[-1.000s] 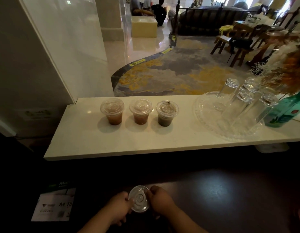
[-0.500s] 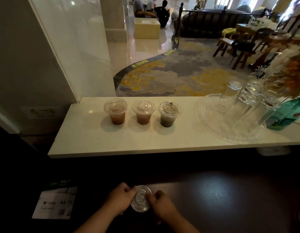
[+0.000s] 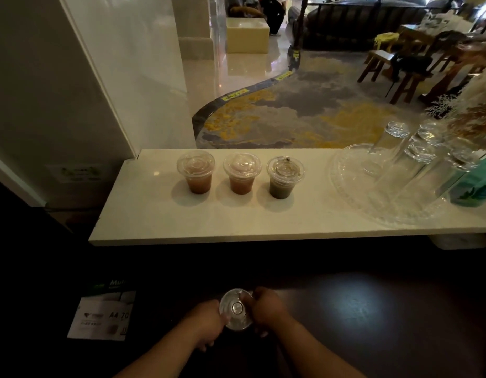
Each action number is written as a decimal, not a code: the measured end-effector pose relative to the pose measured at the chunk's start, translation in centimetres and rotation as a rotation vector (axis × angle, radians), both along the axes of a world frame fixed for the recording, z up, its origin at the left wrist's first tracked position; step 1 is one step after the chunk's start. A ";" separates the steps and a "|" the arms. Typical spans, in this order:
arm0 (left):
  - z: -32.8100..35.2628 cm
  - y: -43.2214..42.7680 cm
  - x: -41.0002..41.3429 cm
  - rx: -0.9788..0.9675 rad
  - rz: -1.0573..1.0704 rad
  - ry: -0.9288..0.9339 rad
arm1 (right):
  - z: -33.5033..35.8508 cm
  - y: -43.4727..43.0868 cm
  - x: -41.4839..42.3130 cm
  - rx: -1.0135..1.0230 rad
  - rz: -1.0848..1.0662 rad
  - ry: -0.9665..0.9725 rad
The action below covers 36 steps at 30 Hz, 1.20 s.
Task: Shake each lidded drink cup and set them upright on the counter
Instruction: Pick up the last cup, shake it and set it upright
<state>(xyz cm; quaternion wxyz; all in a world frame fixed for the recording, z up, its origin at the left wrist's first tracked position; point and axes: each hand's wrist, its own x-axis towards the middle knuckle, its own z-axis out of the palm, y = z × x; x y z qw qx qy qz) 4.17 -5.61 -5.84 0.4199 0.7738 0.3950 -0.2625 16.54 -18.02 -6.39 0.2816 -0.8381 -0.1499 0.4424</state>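
Three lidded clear cups stand upright in a row on the white counter (image 3: pixel 154 222): a reddish-brown drink (image 3: pixel 196 171) on the left, another reddish-brown drink (image 3: pixel 242 173) in the middle, a dark green drink (image 3: pixel 284 177) on the right. Down on the dark lower table I hold a fourth lidded cup (image 3: pixel 236 309), seen from above so its contents are hidden. My left hand (image 3: pixel 209 320) grips its left side and my right hand (image 3: pixel 265 309) its right side, fingers over the lid's rim.
A clear glass tray (image 3: pixel 345 192) with several upturned glasses (image 3: pixel 394 148) fills the counter's right end, beside a teal bottle (image 3: pixel 479 184) and dried flowers. A paper pack labelled A4 (image 3: pixel 102 317) lies at lower left. A white wall rises on the left.
Both hands have kept hold of the cup on the dark table, their grip shifting slightly around the lid. The view has drifted a little to the right. The three counter cups have not moved.
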 end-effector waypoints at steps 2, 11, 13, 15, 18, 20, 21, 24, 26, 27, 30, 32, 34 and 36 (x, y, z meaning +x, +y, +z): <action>0.0 -0.1 0.0 -0.006 0.002 0.018 | -0.2 0.1 -0.1 -0.005 -0.005 -0.020; 0.6 -0.4 -0.5 -0.040 0.046 0.014 | -0.4 -0.3 -0.6 0.036 -0.053 -0.025; 0.8 -0.6 -0.6 -0.052 0.059 0.012 | -0.5 -0.3 -0.6 0.035 -0.058 -0.013; 1.0 -0.8 -0.6 -0.052 0.065 0.008 | -0.5 -0.4 -0.7 0.035 -0.056 -0.016; 1.2 -1.0 -0.7 -0.043 0.098 -0.008 | -0.6 -0.4 -0.6 0.028 -0.051 0.001; 1.0 -1.0 -0.8 0.014 0.107 -0.018 | -0.5 -0.5 -0.6 0.033 -0.060 0.026; 1.0 -1.0 -0.8 0.070 0.105 -0.032 | -0.5 -0.6 -0.5 0.043 -0.072 0.046; 0.9 -0.9 -0.9 0.214 0.095 -0.128 | -0.7 -0.9 -0.6 0.076 -0.101 0.106; 1.0 -0.9 -0.7 0.256 0.023 -0.200 | -1.1 -1.2 -0.5 0.091 -0.125 0.120; 1.2 -1.0 -0.4 0.282 -0.041 -0.223 | -1.4 -1.4 -0.5 0.100 -0.145 0.129; 1.8 -1.7 0.6 0.387 -0.222 -0.219 | -1.5 -2.3 -0.6 0.117 -0.216 0.199; 2.1 -2.3 1.3 0.460 -0.302 -0.190 | -1.6 -3.0 -0.9 0.117 -0.251 0.252; 2.4 -2.8 1.8 0.519 -0.368 -0.143 | -1.9 -3.5 -1.2 0.123 -0.269 0.302; 2.7 -3.1 2.2 0.547 -0.395 -0.105 | -2.1 -4.0 -1.5 0.127 -0.265 0.324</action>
